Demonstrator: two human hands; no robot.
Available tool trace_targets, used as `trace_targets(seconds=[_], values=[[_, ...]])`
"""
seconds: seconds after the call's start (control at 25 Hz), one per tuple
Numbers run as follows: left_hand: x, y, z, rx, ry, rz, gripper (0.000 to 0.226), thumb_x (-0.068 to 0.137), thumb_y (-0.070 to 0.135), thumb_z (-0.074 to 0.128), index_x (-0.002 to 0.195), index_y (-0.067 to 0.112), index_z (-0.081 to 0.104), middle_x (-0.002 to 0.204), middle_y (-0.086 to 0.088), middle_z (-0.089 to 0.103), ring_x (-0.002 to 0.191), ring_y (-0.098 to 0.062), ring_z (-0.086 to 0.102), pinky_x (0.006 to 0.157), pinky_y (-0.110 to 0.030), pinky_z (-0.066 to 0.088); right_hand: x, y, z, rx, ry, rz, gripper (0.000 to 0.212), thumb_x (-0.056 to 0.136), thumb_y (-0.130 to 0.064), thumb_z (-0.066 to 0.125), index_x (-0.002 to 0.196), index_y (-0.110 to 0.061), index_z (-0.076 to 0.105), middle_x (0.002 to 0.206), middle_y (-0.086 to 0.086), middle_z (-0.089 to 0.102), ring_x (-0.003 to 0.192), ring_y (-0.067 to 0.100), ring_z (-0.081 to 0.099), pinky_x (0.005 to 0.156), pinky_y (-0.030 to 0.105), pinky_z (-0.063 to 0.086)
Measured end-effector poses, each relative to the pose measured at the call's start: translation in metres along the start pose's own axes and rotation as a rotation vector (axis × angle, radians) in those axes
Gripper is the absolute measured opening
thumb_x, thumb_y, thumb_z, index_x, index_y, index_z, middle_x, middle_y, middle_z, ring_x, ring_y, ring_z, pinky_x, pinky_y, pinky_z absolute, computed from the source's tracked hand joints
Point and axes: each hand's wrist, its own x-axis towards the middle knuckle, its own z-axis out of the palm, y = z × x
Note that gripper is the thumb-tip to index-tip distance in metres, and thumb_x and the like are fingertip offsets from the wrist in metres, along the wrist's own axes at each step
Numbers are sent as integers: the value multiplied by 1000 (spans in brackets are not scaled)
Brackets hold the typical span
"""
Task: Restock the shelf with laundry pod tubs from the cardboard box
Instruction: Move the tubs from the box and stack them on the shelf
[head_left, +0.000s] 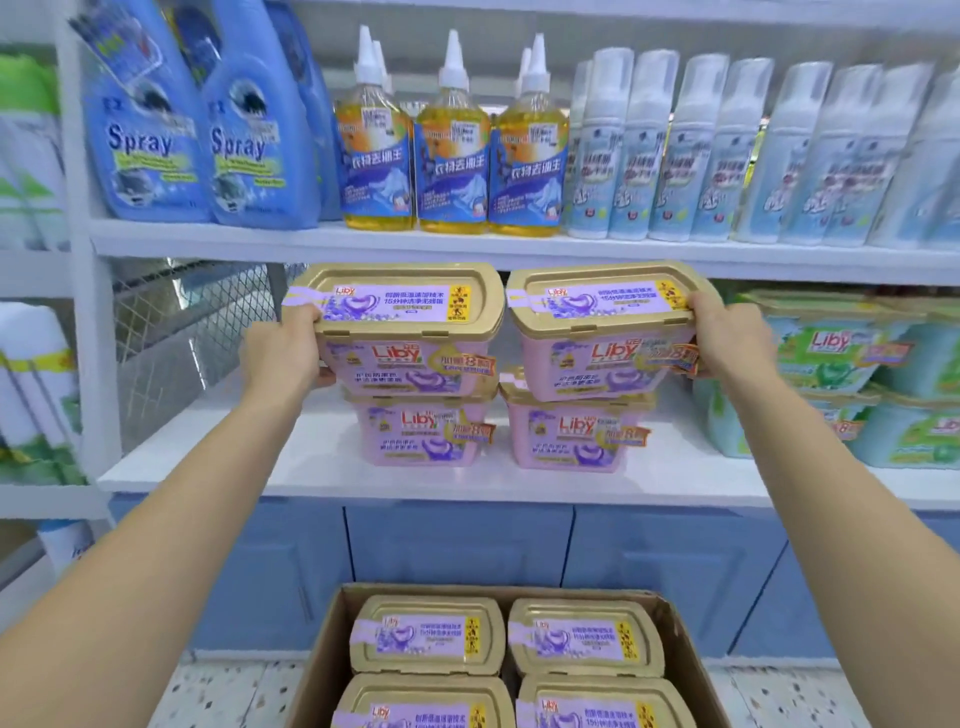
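Open cardboard box (681, 642) sits lowest in view, on speckled floor (223, 696) in front of blue cabinet doors (457, 545). Four boxed tubs (426, 636) show inside it, gold lids up, in two rows of two.

Both forearms reach up and forward to the white shelf (311, 470).

Left hand (283, 348): fingers curled round the left end of the upper left tub (400, 332), thumb on the lid edge.
Right hand (727, 338): grasping the right end of the upper right tub (597, 338) the same way.

The two held tubs are side by side, edges touching, level, pink bodies facing the camera. Directly beneath each is another pink tub: lower left tub (421, 431) and lower right tub (566, 434), both standing on the shelf. Cannot tell whether the held tubs rest on the lower ones or hang just above.

Green tubs (831, 358) are stacked two high just right of the pink ones. On the shelf above: blue spray bottles (140, 140) at left, yellow bottles (452, 156) in the middle, pale foam bottles (727, 156) at right.
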Motion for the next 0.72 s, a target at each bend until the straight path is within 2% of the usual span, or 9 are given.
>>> trace_targets(seconds=[0.12, 0.24, 0.28, 0.36, 0.52, 0.72], values=[[38, -11, 17, 53, -9, -16, 37, 53, 46, 51, 64, 12, 60, 84, -21, 70, 83, -38, 68, 79, -53, 55, 14, 1, 12, -9, -12, 40, 65, 87, -46, 37, 124, 5, 51, 129, 29, 52, 119, 44, 48, 99, 43, 39], [57, -20, 32, 114, -9, -17, 40, 55, 47, 50, 63, 9, 59, 73, -19, 67, 84, -42, 67, 82, -53, 54, 21, 5, 18, -37, -40, 83, 64, 87, -46, 36, 122, 5, 53, 128, 29, 54, 117, 44, 49, 99, 42, 39], [63, -23, 37, 132, -1, -21, 46, 56, 49, 49, 68, 6, 61, 75, -20, 67, 85, -43, 66, 83, -53, 53, 24, 5, 21, -51, -47, 90, 63, 88, -45, 35, 122, 5, 54, 127, 29, 54, 117, 44, 49, 98, 41, 38], [75, -33, 45, 158, -5, -52, 65, 53, 57, 46, 85, 3, 65, 93, -21, 70, 90, -45, 65, 84, -53, 52, 26, 4, 27, -52, -76, 105, 68, 84, -50, 35, 120, 4, 55, 125, 29, 55, 114, 44, 51, 98, 43, 41], [76, -30, 50, 236, -77, -87, 79, 57, 67, 36, 102, 9, 64, 104, -16, 69, 97, -39, 64, 93, -50, 48, 49, 19, 41, -58, -147, 126, 86, 62, -67, 30, 112, -3, 61, 113, 24, 63, 102, 43, 60, 92, 51, 49], [52, -32, 52, 233, -160, 8, 88, 67, 76, 22, 119, 15, 59, 122, -13, 61, 116, -36, 53, 103, -48, 39, 47, 11, 34, -124, -183, 85, 77, 67, -65, 33, 102, -1, 61, 101, 24, 66, 90, 40, 65, 88, 50, 53]])
